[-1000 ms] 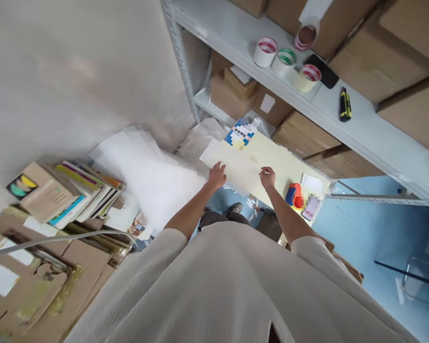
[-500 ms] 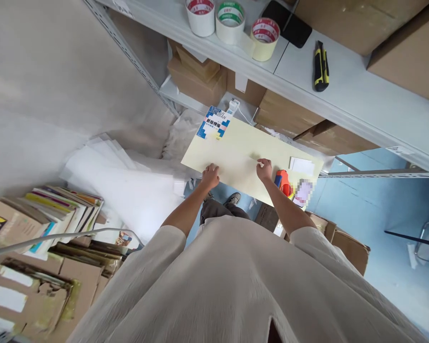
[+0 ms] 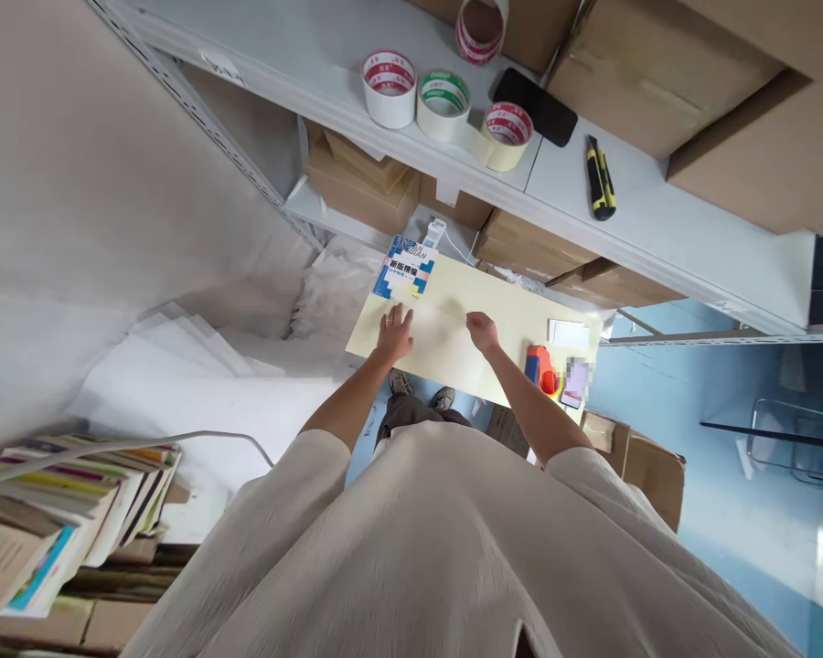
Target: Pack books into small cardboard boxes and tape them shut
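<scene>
A plain grey wall [image 3: 61, 201] fills the side from nine to ten o'clock, softly and unevenly lit. Against it, at ten, stands a slotted metal upright [image 3: 206, 114] — the end of a rack whose long grey-white shelf [image 3: 658, 233] slants across from ten round to three. Blue floor [image 3: 658, 393] spreads from three to four, where a thin metal frame [image 3: 754, 448] stands — and near four, a pale streak of light [image 3: 821, 548] gleams.

"新版精编" on blue-white book [image 3: 405, 269]
</scene>
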{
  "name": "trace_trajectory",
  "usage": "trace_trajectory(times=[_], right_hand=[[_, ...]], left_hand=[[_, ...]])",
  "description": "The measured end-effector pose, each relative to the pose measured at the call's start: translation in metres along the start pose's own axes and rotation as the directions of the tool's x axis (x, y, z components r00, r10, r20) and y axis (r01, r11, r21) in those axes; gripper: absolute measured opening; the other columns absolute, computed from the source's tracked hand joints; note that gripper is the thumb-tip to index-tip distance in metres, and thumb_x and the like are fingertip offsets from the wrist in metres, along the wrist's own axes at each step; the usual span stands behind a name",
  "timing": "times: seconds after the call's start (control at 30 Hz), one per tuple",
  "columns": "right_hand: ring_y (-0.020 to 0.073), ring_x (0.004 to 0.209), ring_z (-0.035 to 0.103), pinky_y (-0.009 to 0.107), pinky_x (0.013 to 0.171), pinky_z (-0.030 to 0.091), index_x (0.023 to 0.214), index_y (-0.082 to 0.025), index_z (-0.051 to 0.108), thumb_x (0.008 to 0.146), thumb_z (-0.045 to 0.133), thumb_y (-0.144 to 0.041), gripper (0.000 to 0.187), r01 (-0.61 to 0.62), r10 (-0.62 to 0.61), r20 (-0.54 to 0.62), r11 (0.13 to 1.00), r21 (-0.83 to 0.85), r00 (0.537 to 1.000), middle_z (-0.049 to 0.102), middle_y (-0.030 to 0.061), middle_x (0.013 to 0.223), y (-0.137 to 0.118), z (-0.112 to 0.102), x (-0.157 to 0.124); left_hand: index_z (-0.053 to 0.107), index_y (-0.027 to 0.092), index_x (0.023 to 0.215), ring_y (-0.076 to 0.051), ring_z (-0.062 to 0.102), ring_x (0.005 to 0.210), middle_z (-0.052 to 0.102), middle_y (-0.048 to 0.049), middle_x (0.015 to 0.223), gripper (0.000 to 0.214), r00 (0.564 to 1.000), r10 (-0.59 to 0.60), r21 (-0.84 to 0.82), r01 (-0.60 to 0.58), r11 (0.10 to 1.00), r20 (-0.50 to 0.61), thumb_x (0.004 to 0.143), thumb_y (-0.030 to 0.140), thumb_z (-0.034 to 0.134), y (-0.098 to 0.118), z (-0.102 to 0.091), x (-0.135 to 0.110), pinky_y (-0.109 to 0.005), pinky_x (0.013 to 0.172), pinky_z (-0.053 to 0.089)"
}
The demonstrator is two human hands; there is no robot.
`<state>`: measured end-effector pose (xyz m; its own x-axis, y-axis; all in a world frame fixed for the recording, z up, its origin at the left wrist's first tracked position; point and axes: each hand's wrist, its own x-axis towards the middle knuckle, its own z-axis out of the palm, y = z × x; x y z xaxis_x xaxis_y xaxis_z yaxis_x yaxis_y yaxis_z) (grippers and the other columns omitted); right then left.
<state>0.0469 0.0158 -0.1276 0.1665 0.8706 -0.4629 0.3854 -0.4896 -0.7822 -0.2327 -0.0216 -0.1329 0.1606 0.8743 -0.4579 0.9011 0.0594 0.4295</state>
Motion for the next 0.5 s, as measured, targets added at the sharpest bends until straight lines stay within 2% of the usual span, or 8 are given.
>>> trace_trajectory(times=[0.13,0.3,0.43,0.5], right_hand=[[0.0282,0.102,0.077,0.045,0.097,0.064,0.097,-0.025,0.081,0.079,0.085,-0.043,0.026,-0.153,0.147,0.062,0.982,0.111,0.987,0.083,0.0046,0.097,-0.024,0.036,0.018],[0.0238,0.085,0.073,0.038,0.079,0.062,0.1,-0.028,0.081,0.073,0.092,-0.044,0.033,-0.212,0.204,0.061,0.963,0.168,0.977,0.078,0.0006,0.083,-0.044,0.082,0.054],[0.0211,0.078,0.069,0.037,0.074,0.059,0.097,-0.027,0.075,0.076,0.091,-0.042,0.03,-0.193,0.191,0.026,0.969,0.153,0.981,0.07,-0.0017,0.074,-0.053,0.116,0.085],[0.0212,0.077,0.068,0.038,0.074,0.06,0.096,-0.028,0.075,0.079,0.09,-0.046,0.029,-0.113,0.114,0.0,0.985,0.131,0.994,0.066,-0.0023,0.072,-0.056,0.129,0.098]], left_hand=[[0.03,0.021,0.193,-0.043,0.009,0.19,0.013,-0.0263,0.202,0.115,0.998,0.058,0.025,-0.058,0.998,0.021,0.095,0.043,0.087,-0.019,-0.008,0.019,-0.069,0.151,0.008],[0.029,0.021,0.194,-0.043,0.003,0.19,0.007,-0.0262,0.202,0.116,0.995,0.075,0.013,-0.076,0.997,0.071,0.095,0.033,0.088,-0.031,-0.001,0.024,-0.074,0.149,0.0],[0.028,0.021,0.194,-0.041,0.004,0.19,0.006,-0.0247,0.202,0.113,0.995,0.078,0.004,-0.079,0.997,0.061,0.096,0.025,0.086,-0.032,0.006,0.023,-0.074,0.149,-0.001],[0.029,0.021,0.194,-0.041,0.004,0.19,0.008,-0.0244,0.202,0.115,0.996,0.078,-0.011,-0.078,0.997,0.053,0.095,0.025,0.087,-0.031,0.009,0.023,-0.074,0.15,-0.001]])
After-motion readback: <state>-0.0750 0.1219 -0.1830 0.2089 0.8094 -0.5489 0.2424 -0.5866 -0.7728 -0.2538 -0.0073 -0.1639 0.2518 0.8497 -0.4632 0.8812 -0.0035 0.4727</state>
